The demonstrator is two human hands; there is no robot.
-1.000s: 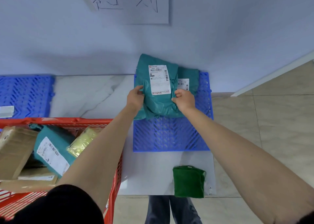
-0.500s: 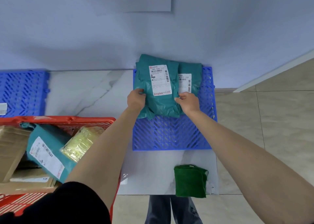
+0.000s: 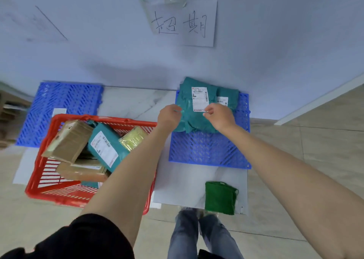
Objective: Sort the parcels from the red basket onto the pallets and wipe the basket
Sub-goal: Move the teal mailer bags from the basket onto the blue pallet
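Observation:
A teal parcel [image 3: 186,93] with a white label lies at the back of the right blue pallet [image 3: 206,150], partly on top of a second teal parcel [image 3: 231,94]. My left hand [image 3: 169,118] is curled on its left edge and my right hand [image 3: 219,115] on its lower right part by the label. The red basket [image 3: 98,118] stands to the left under my left forearm. It holds a brown box [image 3: 69,138], a teal parcel [image 3: 104,147], a yellow parcel [image 3: 134,137] and a flat brown box [image 3: 82,170].
A second blue pallet [image 3: 65,101] lies behind the basket against the wall, with a white slip on it. A folded green cloth [image 3: 219,197] sits on the white slab [image 3: 183,184] near my legs [image 3: 197,235]. A handwritten paper sign [image 3: 183,22] hangs above the right pallet.
The teal parcel has settled flat on the pallet. The view has pulled back and turned left, so the whole basket and left pallet show. My fingers look looser on the parcel.

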